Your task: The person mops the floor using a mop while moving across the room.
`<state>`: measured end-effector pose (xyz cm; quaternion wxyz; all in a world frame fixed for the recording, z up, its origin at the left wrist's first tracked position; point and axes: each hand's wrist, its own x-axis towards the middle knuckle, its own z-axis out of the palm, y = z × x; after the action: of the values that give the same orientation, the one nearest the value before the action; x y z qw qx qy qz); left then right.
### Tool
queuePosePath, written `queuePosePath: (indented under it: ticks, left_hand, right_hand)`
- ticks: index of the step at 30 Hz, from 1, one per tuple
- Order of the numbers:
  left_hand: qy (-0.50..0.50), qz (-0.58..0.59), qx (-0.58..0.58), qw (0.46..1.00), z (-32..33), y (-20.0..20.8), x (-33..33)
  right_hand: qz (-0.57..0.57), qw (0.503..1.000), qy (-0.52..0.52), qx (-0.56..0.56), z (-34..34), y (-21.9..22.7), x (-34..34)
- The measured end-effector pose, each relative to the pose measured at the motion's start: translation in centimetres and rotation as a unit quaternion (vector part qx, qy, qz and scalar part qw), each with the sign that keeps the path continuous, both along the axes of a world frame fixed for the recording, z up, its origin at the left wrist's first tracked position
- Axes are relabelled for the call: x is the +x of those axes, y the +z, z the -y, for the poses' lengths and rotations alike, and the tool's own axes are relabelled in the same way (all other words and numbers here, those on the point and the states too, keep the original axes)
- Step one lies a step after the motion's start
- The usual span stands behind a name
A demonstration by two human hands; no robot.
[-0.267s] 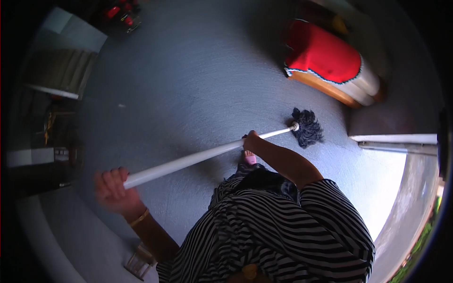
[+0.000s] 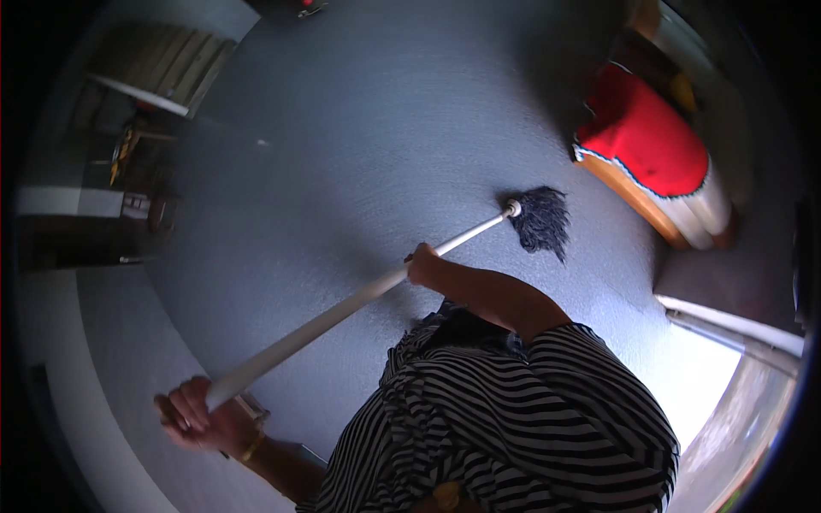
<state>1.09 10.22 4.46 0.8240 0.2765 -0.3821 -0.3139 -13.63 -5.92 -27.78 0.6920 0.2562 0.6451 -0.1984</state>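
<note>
A string mop lies slantwise across the view, its white pole [image 2: 308,333] running from lower left to upper right. At the pole's upper end my left hand [image 2: 198,416] is closed round it, a gold bangle on the wrist. Farther down the pole, my right hand [image 2: 421,263] grips it, fingers wrapped round and partly hidden. The dark, shaggy mop head [image 2: 540,221] rests on the grey floor [image 2: 368,145], to the right of and beyond my right hand. A pale round collar [image 2: 512,208] joins the pole to the strands.
At the far right stands a wooden seat [image 2: 629,201] draped with a red cloth [image 2: 654,137] edged in white and dark trim. A low ledge [image 2: 727,323] borders a bright doorway at right. Slatted furniture [image 2: 162,64] and a small wooden chair or stand [image 2: 141,154] line the left wall.
The mop head has moved a little left and away from me. My left hand has dropped nearer and lower, my right hand has shifted left, and the surroundings have turned in view.
</note>
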Motion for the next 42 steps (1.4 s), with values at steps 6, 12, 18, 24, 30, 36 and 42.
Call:
queuePosePath:
  ticks: [6, 12, 18, 24, 30, 36, 42]
  left_hand:
    - [0.067, 0.062, 0.048, 0.995, -10.4, 2.0, -1.3]
    - [0.178, 0.257, 0.119, 0.942, -13.5, 3.1, -7.2]
    - [0.177, 0.429, 0.074, 0.883, -14.8, 3.8, -8.8]
    - [0.322, 0.456, 0.121, 0.821, -14.9, 2.3, -10.8]
    - [0.5, 0.379, 0.109, 0.771, -18.1, -0.7, -8.1]
    - [0.461, 0.275, 0.104, 0.837, -15.4, -5.5, -2.8]
    - [0.367, 0.202, 0.105, 0.902, -6.2, -10.2, 5.0]
  right_hand:
    - [0.049, 0.982, 0.167, -0.067, -3.9, 0.2, 7.7]
    - [0.116, 0.966, 0.208, -0.106, -6.5, 0.4, 13.5]
    - [0.325, 0.939, 0.108, -0.013, -11.1, -0.6, 17.0]
    - [0.313, 0.92, 0.237, -0.002, -12.9, -1.3, 16.0]
    - [0.261, 0.918, 0.3, 0.001, -12.2, -2.9, 16.4]
    - [0.188, 0.939, 0.273, -0.095, -5.0, -6.0, 17.8]
    - [0.123, 0.93, 0.252, -0.238, 6.8, -7.9, 17.7]
